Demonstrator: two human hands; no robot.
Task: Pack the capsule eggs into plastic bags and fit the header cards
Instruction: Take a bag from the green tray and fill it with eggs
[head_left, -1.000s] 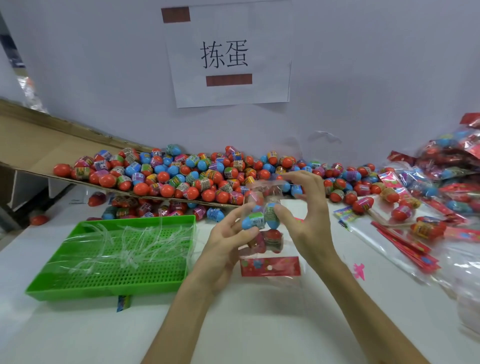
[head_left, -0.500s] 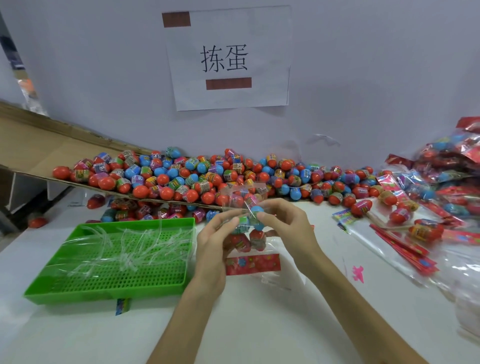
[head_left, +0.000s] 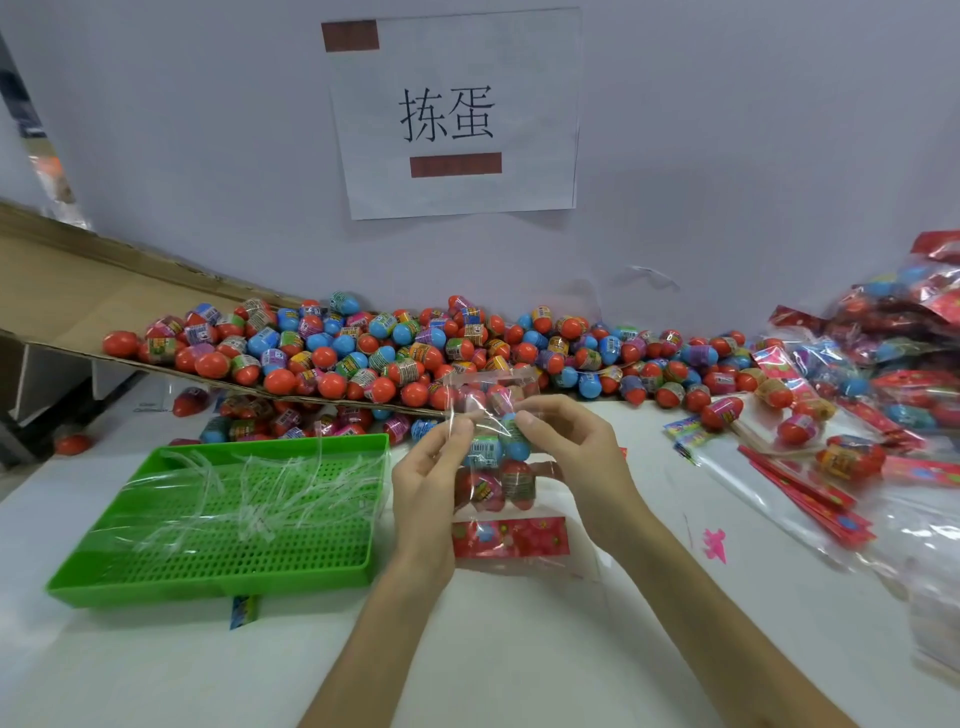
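A clear plastic bag (head_left: 493, 470) with several red and blue capsule eggs inside stands upright on the white table, a red header card (head_left: 511, 536) at its bottom end. My left hand (head_left: 428, 480) pinches the bag's left side near the top. My right hand (head_left: 574, 457) pinches the right side, fingertips level with a blue egg. The bag's open mouth (head_left: 491, 384) sticks up above both hands. A big heap of loose capsule eggs (head_left: 395, 353) lies behind, along the wall.
A green perforated tray (head_left: 228, 514) with clear plastic strips sits at the left. A cardboard ramp (head_left: 67, 296) slopes down from the far left. Packed bags (head_left: 893, 364) pile at the right, with red header cards (head_left: 800, 493) and loose eggs in front.
Both hands moved down and closer together on the bag. The right hand dropped from the bag's mouth to its side, and the bag now rests lower on the table.
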